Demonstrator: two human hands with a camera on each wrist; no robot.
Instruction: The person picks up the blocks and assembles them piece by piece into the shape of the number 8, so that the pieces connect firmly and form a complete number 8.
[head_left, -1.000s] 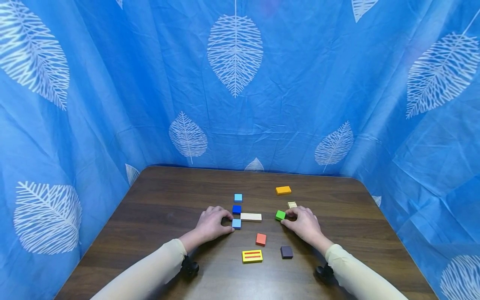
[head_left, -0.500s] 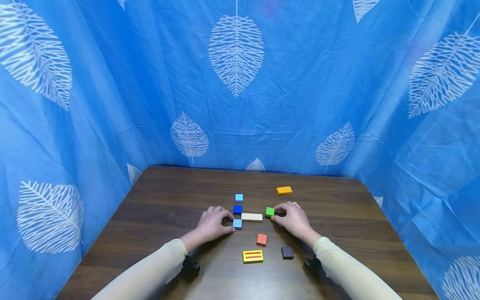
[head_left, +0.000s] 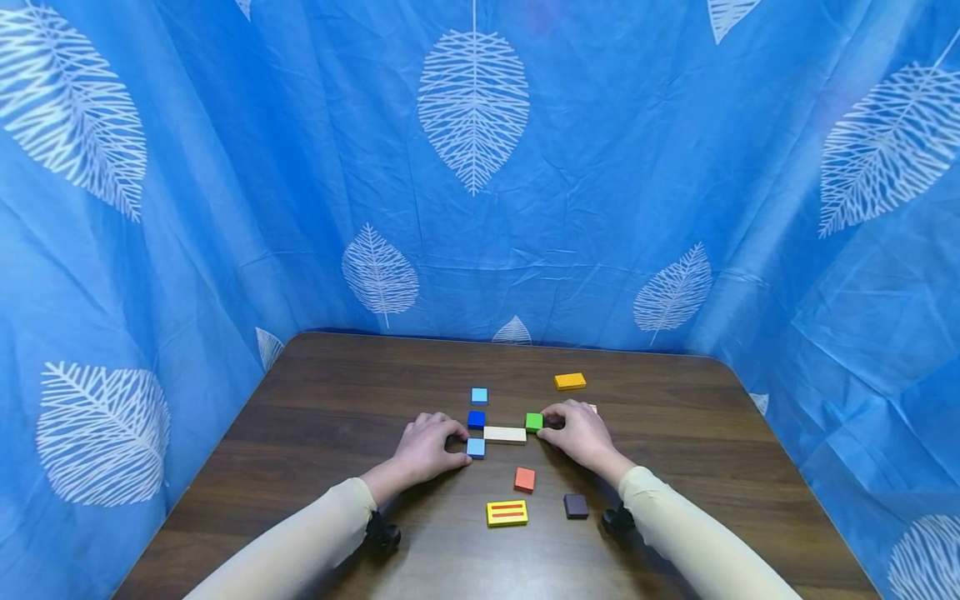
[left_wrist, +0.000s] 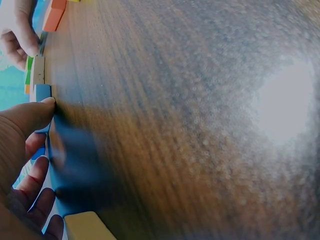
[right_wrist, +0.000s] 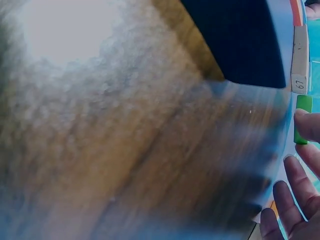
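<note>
My left hand [head_left: 431,448] pinches a light blue block [head_left: 476,448] on the table between thumb and index finger; its other fingers hang spread in the left wrist view. A dark blue block [head_left: 476,420] lies just behind it, with a second light blue block [head_left: 479,397] farther back. From this group a long cream block [head_left: 505,435] extends to the right. At its right end my right hand [head_left: 581,432] pinches a green block [head_left: 534,422] by thumb and index finger. In the right wrist view the green block [right_wrist: 303,120] sits close to the cream block's end [right_wrist: 299,82], which bears a number.
Nearer me lie a red block [head_left: 525,480], a yellow block [head_left: 507,513] with red stripes and a dark purple block [head_left: 576,506]. Behind the right hand are an orange block [head_left: 570,381] and a mostly hidden cream piece [head_left: 594,408]. A blue leaf-patterned cloth [head_left: 480,283] surrounds the wooden table [head_left: 337,375].
My right hand has carried the green block leftward to the right end of the long cream block, turning it straighter. The left hand has stayed in place on the light blue block.
</note>
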